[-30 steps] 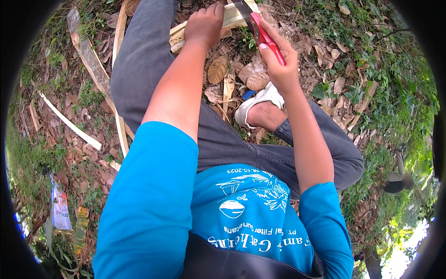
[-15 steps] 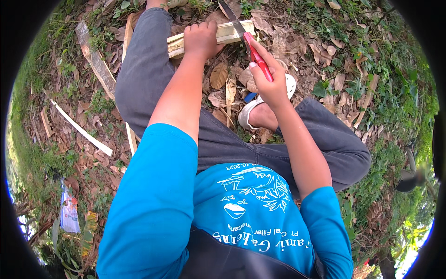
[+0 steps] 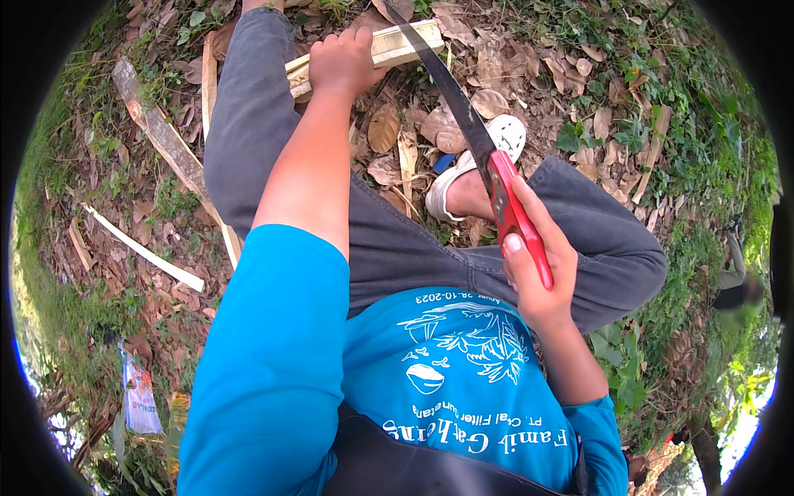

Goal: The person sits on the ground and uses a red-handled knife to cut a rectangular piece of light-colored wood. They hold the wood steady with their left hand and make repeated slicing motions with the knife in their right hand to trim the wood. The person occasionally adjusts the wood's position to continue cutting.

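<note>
My left hand (image 3: 341, 63) grips a pale piece of split wood (image 3: 405, 43) near the top of the view, beside my left leg. In my right hand (image 3: 542, 269) is the red handle of a hand saw (image 3: 463, 107), held over my bent right leg. The dark, slightly curved blade slants up and left from the handle. Its far part crosses the wood to the right of my left hand. I cannot tell whether the teeth touch the wood. My left fingers wrap over the top of the wood, and their tips are partly hidden.
Brown leaves and green weeds cover the ground. A long barky strip (image 3: 157, 124) and a thin pale strip (image 3: 145, 248) lie to the left. One white clog (image 3: 506, 139) is on my right foot, near the blade. A plastic bag (image 3: 139, 397) lies lower left.
My right hand has pulled the saw back toward my body, down and to the right, so more blade shows. My left hand still holds the wood in nearly the same place.
</note>
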A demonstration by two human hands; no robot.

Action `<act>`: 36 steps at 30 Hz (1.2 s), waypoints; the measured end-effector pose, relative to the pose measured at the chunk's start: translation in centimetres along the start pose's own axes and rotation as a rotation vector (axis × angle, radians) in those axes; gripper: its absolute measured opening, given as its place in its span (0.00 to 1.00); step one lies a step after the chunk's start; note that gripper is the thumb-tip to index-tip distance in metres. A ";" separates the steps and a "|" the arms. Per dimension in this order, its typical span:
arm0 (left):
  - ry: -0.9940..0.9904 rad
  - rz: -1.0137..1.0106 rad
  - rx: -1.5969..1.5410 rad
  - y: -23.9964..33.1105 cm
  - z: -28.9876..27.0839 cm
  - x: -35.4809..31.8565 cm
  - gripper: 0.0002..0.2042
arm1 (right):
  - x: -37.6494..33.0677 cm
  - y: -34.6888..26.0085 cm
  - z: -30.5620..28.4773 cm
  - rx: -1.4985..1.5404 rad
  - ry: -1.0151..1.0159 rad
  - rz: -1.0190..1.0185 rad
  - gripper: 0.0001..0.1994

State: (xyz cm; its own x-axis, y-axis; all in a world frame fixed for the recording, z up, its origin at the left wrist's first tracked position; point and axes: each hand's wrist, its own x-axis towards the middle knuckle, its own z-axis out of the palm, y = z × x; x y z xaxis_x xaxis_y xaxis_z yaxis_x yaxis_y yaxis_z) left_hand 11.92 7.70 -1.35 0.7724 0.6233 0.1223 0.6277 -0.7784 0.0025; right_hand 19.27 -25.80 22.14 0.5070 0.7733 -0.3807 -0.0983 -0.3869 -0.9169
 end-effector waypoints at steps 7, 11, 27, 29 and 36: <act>0.016 -0.117 -0.019 1.1 1.5 0.5 0.32 | 11.6 3.3 4.2 -0.093 0.052 -0.264 0.25; -0.190 -0.335 -0.080 0.8 -2.4 4.3 0.33 | 18.2 3.8 6.1 -0.045 0.022 -0.246 0.25; -0.195 -0.187 -0.113 0.4 -0.8 3.1 0.35 | 17.2 1.7 3.3 0.031 -0.048 -0.213 0.25; -0.276 -0.183 -0.132 1.2 -1.6 3.1 0.39 | 16.8 1.5 2.4 0.043 -0.042 -0.228 0.24; -0.284 -0.179 -0.127 0.7 -1.7 3.5 0.44 | 16.6 5.9 2.0 0.049 -0.071 -0.354 0.26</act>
State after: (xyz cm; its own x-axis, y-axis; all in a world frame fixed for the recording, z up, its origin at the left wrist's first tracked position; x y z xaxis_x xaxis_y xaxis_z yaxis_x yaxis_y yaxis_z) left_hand 14.91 9.18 0.77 0.6583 0.7328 -0.1721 0.7525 -0.6468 0.1244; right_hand 25.40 -14.24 10.17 0.4569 0.8884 -0.0445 0.0307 -0.0657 -0.9974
